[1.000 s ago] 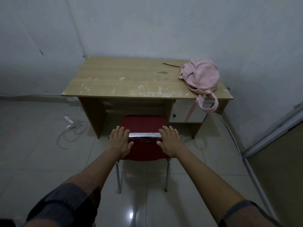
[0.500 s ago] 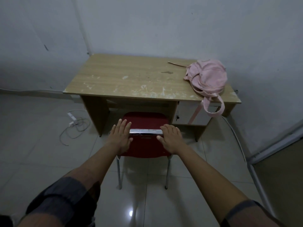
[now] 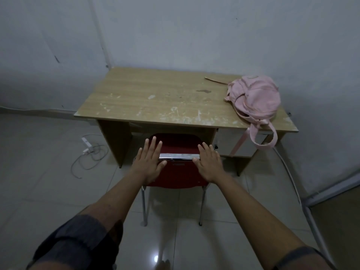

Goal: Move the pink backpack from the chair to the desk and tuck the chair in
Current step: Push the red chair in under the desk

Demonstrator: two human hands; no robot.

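the wooden desk (image 3: 155, 98) stands against the grey wall, its top scuffed with pale scratches. the pink backpack (image 3: 255, 96) lies slumped on the desk's right end, close to the right edge, and one of its straps (image 3: 263, 137) loops down over the desk's front edge and hangs in front of the drawer unit below. just behind the backpack, toward the desk's back edge, a thin wooden strip (image 3: 215, 80) lies flat on the top.

the red chair (image 3: 179, 172) sits at the desk's kneehole, its seat front already under the desk's front edge while the backrest and chrome rear legs (image 3: 144, 205) stand out on the tiled floor on the near side of the desk. a shiny metal bar (image 3: 179, 156) runs across the top of the backrest.

the left hand (image 3: 149, 162) rests flat on the left end of that backrest, fingers spread and straight, palm down, not curled around anything. the right hand (image 3: 208, 162) lies the same way on the right end, fingers extended forward, thumb touching the metal bar. both arms reach out toward the desk, dark sleeves pushed up.

on the floor to the left of the desk lies a white power strip (image 3: 86, 145) with loose cable (image 3: 85, 164) coiled beside it.
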